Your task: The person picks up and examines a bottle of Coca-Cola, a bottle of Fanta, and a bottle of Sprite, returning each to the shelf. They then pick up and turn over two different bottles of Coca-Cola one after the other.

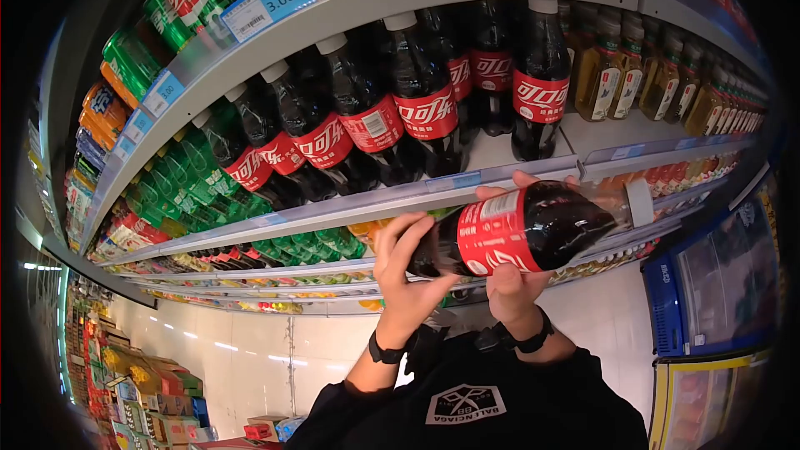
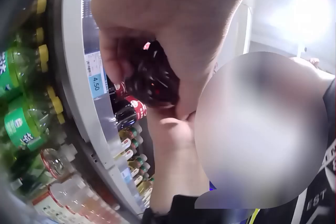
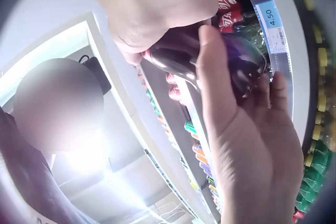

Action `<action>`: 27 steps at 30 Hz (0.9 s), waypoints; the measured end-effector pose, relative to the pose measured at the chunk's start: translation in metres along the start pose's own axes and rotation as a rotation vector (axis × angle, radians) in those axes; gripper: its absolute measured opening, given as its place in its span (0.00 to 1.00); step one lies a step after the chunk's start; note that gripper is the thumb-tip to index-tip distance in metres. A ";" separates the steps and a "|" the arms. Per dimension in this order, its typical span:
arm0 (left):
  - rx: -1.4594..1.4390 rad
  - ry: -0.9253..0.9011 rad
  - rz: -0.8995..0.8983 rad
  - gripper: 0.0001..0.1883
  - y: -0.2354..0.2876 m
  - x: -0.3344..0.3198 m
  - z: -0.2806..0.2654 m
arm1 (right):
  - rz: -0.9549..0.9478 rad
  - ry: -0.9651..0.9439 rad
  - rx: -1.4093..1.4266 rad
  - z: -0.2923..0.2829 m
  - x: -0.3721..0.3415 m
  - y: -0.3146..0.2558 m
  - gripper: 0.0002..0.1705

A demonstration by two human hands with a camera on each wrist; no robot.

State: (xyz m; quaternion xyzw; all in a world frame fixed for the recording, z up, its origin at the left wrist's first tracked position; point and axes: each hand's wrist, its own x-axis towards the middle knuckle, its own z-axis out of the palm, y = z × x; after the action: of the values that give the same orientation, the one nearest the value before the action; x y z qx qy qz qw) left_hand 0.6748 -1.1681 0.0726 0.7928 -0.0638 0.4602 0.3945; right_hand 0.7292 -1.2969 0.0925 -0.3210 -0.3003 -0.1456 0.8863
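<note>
A large cola bottle point(image 1: 542, 225) with a red label lies tilted sideways in front of the shelf, its pale cap point(image 1: 640, 202) toward the right. My right hand point(image 1: 512, 292) grips it around the label, thumb on the near side and fingertips showing over the far side. At the base end, my left hand point(image 1: 404, 271) holds the bottle between thumb and fingers. The right wrist view shows the left thumb point(image 3: 214, 61) lying along the dark bottle point(image 3: 176, 50). In the left wrist view, the back of the left hand point(image 2: 152, 3) hides much of the bottle point(image 2: 155, 77).
Upright cola bottles point(image 1: 425, 108) line the shelf point(image 1: 583, 137) behind my hands. Green soda bottles point(image 1: 196, 167) stand to their left, small amber bottles point(image 1: 607, 75) to their right. Above runs a shelf edge with price tags point(image 1: 267, 4). A blue freezer point(image 1: 725, 275) stands at the right.
</note>
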 end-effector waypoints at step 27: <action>0.738 0.306 0.484 0.15 -0.150 0.021 0.008 | -0.248 0.159 -0.809 -0.027 0.079 0.023 0.38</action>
State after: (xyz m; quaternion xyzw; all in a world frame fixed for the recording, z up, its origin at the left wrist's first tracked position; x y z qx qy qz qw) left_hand 0.7619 -1.0667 0.0018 0.7656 -0.0200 0.6424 -0.0276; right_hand 0.8131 -1.3029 0.1145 -0.5920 -0.1860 -0.3816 0.6851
